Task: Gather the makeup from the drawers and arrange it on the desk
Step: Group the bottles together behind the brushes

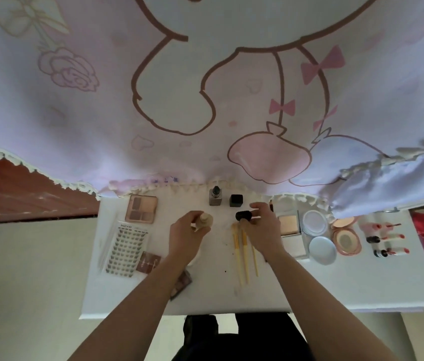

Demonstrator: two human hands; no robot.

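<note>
Held a beige bottle (204, 220) in the left hand (188, 230), fingers curled round its body, over the middle of the counter (309, 287). Pinched a black cap (243, 216) between the fingertips of the right hand (260, 225), near the bottle but apart from it. Judged this the arranging step, with much makeup already laid out: brushes (243, 252) side by side below the right hand, a grey bottle (215, 196) and a black cube (236, 200) upright at the far edge, an eyeshadow palette (141, 209) and a lash sheet (127, 248) toward the left edge, a pink compact (346, 237) and lipsticks (388, 238) toward the right edge. Expected the next move to call for setting cap on bottle neck, turning it tight, then standing the bottle near the far edge without knocking the grey one. Could not match the cap to this bottle with certainty, nor confirm contact between bottle base and counter. Saw no drawers at all. Found a small palette (183, 281) half covered by the left forearm toward the near edge, the brush heads hidden behind the right hand, and the lipsticks too small and blurred to count.
</note>
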